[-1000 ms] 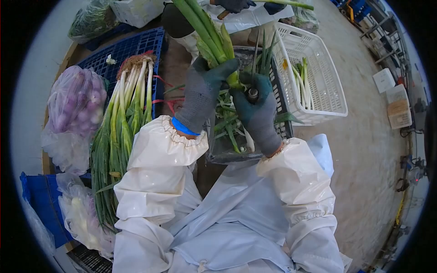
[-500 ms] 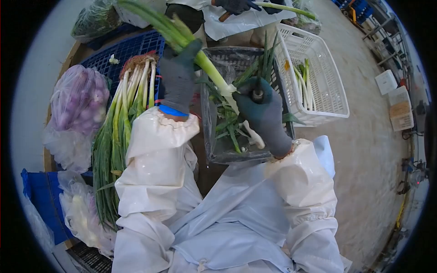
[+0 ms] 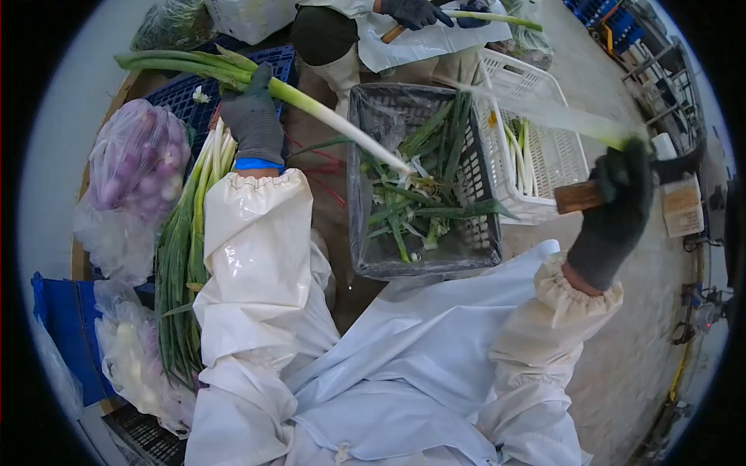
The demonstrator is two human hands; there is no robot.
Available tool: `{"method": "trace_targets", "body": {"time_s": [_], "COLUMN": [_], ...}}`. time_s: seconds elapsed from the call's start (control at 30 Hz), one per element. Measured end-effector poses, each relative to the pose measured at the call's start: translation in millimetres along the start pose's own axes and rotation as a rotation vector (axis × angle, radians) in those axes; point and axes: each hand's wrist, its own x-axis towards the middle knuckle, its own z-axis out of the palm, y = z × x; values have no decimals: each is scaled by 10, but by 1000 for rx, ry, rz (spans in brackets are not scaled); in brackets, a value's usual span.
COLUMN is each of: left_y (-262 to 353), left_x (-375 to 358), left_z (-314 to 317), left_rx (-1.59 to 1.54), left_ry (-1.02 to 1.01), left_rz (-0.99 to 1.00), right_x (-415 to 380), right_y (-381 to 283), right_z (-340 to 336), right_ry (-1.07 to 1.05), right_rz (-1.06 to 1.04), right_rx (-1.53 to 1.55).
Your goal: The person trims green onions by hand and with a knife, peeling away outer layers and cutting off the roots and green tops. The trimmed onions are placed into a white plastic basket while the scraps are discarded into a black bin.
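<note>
My left hand [image 3: 252,124], in a grey glove, is closed around the green part of a large green onion [image 3: 334,120]. Its white shaft slants down to the right, with the root end over the black crate [image 3: 373,268]. Trimmed leaves and peelings [image 3: 420,206] lie in that crate. Out to the right, above the floor, my gloved right hand [image 3: 618,202] grips a knife by its wooden handle [image 3: 579,197]; a dark blade [image 3: 682,165] shows beyond the fist. From the same hand a pale, motion-blurred strip of peel [image 3: 544,107] trails left across the white crate.
That white crate [image 3: 571,147] holds a few green onions [image 3: 522,155]. At left, a bunch of green onions [image 3: 183,264] lies by a blue pallet [image 3: 175,97] and a bag of purple onions [image 3: 136,159]. Opposite, a co-worker's gloved hand [image 3: 416,12] is near another green onion [image 3: 497,15].
My right hand has swung from the onion's shaft far out to the right, drawing a strip of peel away. My left hand has shifted left, and the onion lies flatter with a longer white shaft showing.
</note>
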Motion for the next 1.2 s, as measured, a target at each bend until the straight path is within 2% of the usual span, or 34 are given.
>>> {"method": "trace_targets", "body": {"time_s": [0.07, 0.13, 0.2, 0.23, 0.3, 0.33, 0.37, 0.43, 0.5, 0.53, 0.57, 0.63, 0.7, 0.77, 0.9, 0.97, 1.0, 1.07, 1.13, 1.2], "left_y": [-8, 54, 139, 176, 147, 148, 147, 186, 83, 31, -21, -32, -132, -189, -78, -95, -90, -76, 38, 29], "left_x": [3, -63, -150, -189, -205, -207, -210, -198, -201, -193, -186, -195, -156, -158, -284, -282, -293, -310, -404, -565], "left_z": [15, 74, 140, 166, 131, 135, 137, 159, 91, 39, -15, -108, -88, -93, -42, -35, -4, 79, 253, 333], "left_rx": [-52, -46, -96, -120, 29, 14, -1, -208, -185, -54, 72, 563, -11, -206, 119, -56, -300, -489, -373, -217], "left_ry": [-2, -17, -36, -46, -143, -164, -183, -167, -296, -363, -411, -494, -496, -488, -500, -508, -507, -463, -382, -469], "left_rz": [8, 49, -10, -40, 38, -11, -59, -333, -229, -95, 47, 492, 85, -67, 106, -4, -153, -429, -679, -696], "right_x": [22, 5, -9, -9, -71, -130, -193, -327, -426, -467, -514, -567, -603, -627, -698, -707, -708, -683, -668, -658], "right_y": [-110, -73, 46, 224, 619, 758, 830, 1128, 1347, 1405, 1447, 1495, 1498, 1420, 1424, 1471, 1495, 1539, 1557, 1555], "right_z": [-60, -13, 157, 98, 65, 85, 121, 112, 100, 90, 77, 104, 168, 284, 337, 325, 313, 244, 218, 207], "right_ry": [0, 23, 35, -74, -121, -163, -223, -329, -462, -520, -580, -653, -678, -685, -709, -665, -641, -595, -563, -545], "right_rz": [-90, 17, 133, 128, 250, 387, 488, 524, 530, 520, 508, 518, 564, 520, 332, 413, 452, 454, 424, 363], "right_rx": [-116, -395, -707, -692, -745, -626, -642, -728, -850, -885, -919, -969, -1000, -1044, -1024, -1009, -1000, -947, -910, -893]}}
